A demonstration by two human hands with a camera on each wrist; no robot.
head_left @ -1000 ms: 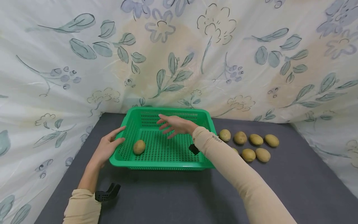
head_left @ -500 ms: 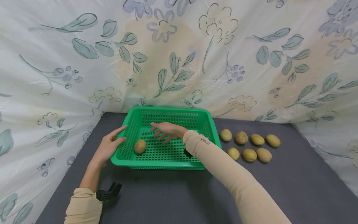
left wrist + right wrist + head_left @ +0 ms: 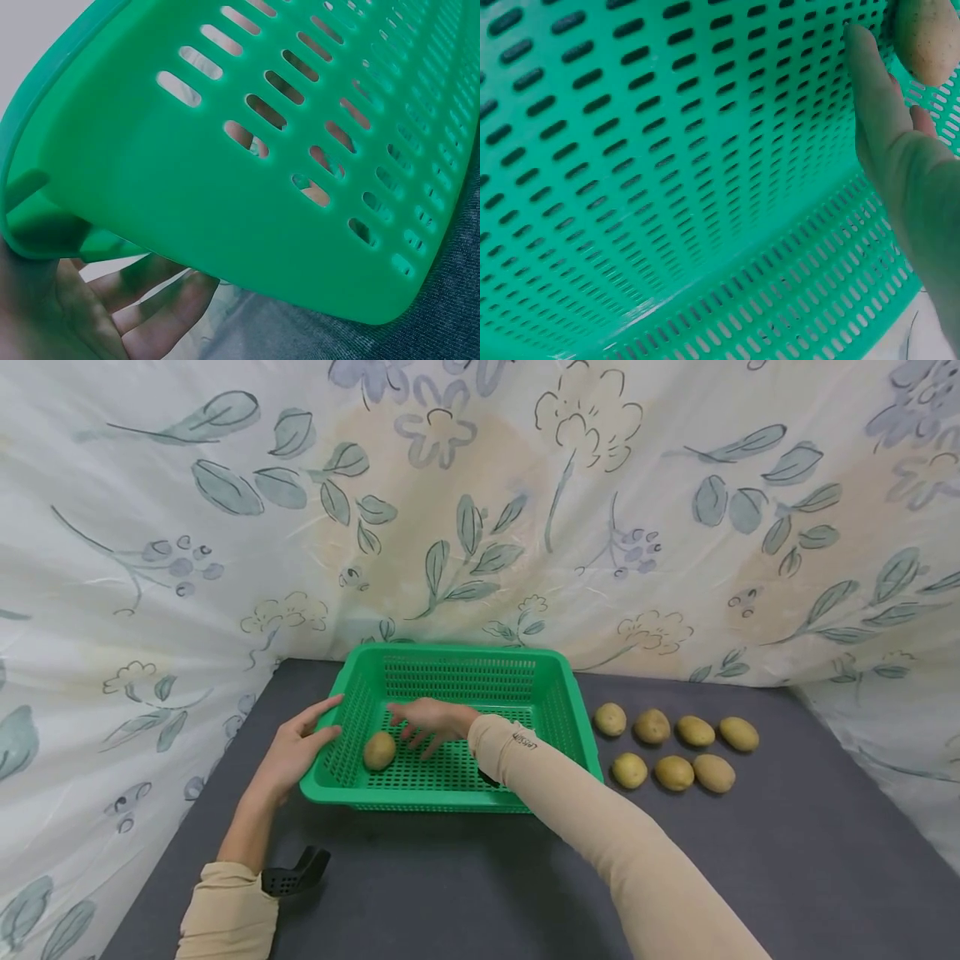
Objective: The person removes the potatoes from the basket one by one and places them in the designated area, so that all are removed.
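Observation:
A green plastic basket [image 3: 450, 797] with slotted walls stands on the dark tabletop. My left hand [image 3: 288, 760] grips the basket's left rim; in the left wrist view, fingers [image 3: 169, 311] reach beneath that rim. One potato [image 3: 380, 751] lies on the basket floor, towards the left. Inside the basket, my right hand [image 3: 431, 720] is just right of this potato, its fingers loosely extended and holding nothing. The right wrist view has the potato [image 3: 930, 41] at the top right, beyond the fingertips, with a gap between them.
Several potatoes sit in two rows on the table right of the basket, among them a front one [image 3: 629, 770] near its wall and a far right one [image 3: 738, 734]. A floral cloth [image 3: 480, 527] hangs behind the table and along its sides.
My right hand has moved left and lower inside the basket, closer to the potato. My left hand stays at the left rim, and the potato inside has not moved.

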